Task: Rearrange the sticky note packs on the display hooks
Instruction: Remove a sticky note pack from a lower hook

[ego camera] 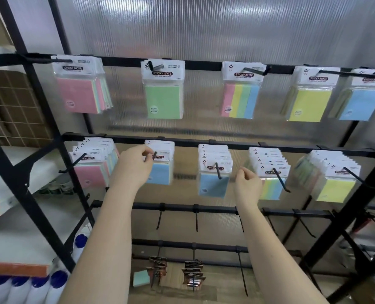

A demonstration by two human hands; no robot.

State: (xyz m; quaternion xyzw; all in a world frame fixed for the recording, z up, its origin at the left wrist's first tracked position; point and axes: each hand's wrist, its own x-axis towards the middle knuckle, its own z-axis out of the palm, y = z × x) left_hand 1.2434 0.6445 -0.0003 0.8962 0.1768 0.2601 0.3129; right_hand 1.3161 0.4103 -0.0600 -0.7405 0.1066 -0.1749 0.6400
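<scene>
Sticky note packs hang on two rows of black hooks. My left hand [136, 165] pinches the white header of a blue pack [161, 172] at the tip of the second hook in the lower row. My right hand [246, 183] hovers with loosely curled fingers, holding nothing, between a stack of blue packs [214, 183] and a stack of multicolour packs [270, 185]. Pink packs [90, 174] hang at the lower left and yellow packs [335, 187] at the lower right. The upper row holds pink [79, 95], green [163, 99], multicolour [240, 99], yellow [309, 104] and blue [362, 104] packs.
Bare hooks [196, 220] jut from two lower rails. Small brown packets [193, 275] hang at the bottom, with one loose pale green pad [141, 278] beside them. White bottles with blue caps [57, 279] stand at the lower left by a side shelf.
</scene>
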